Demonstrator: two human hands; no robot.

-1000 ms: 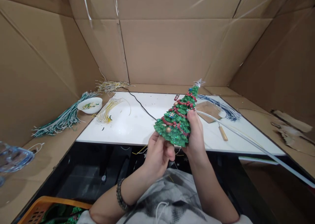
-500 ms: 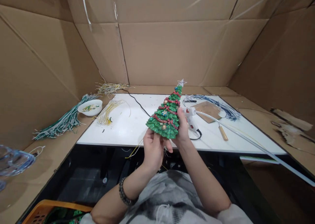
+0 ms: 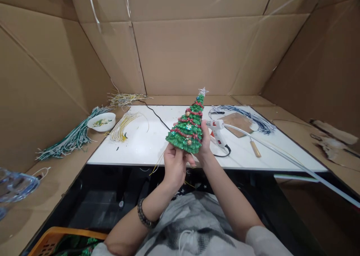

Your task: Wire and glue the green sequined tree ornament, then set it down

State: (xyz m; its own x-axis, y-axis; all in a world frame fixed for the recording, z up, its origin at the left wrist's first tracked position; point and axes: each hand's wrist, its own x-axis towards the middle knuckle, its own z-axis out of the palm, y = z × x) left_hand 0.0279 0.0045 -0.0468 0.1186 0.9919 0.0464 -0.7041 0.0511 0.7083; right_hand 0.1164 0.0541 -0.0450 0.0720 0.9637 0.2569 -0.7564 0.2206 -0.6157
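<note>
A green Christmas tree figurine [image 3: 187, 130] with red garlands, small baubles and a clear star on top is held up over the front of the white table, its top leaning right. My right hand [image 3: 204, 145] is closed around its right side. From below, my left hand [image 3: 174, 164] grips the base, the fingertips partly hidden beneath it. Thin yellow and white wires [image 3: 157, 164] hang beside my left hand. Just right of the tree lies a white glue gun [image 3: 218, 133] with a long glue stick in its back.
On the left are a white bowl [image 3: 111, 118] of clippings, green-white wires [image 3: 66, 136] and yellow-white wires [image 3: 120, 128]. At right lie blue-white wires [image 3: 257, 121], a cardboard piece [image 3: 236, 124] and a wooden-handled tool [image 3: 255, 149]. An orange basket [image 3: 70, 231] stands at lower left. Cardboard walls surround the table.
The tree has shifted slightly left in view and turned a little in my hands, leaning somewhat differently. Both hands keep their hold.
</note>
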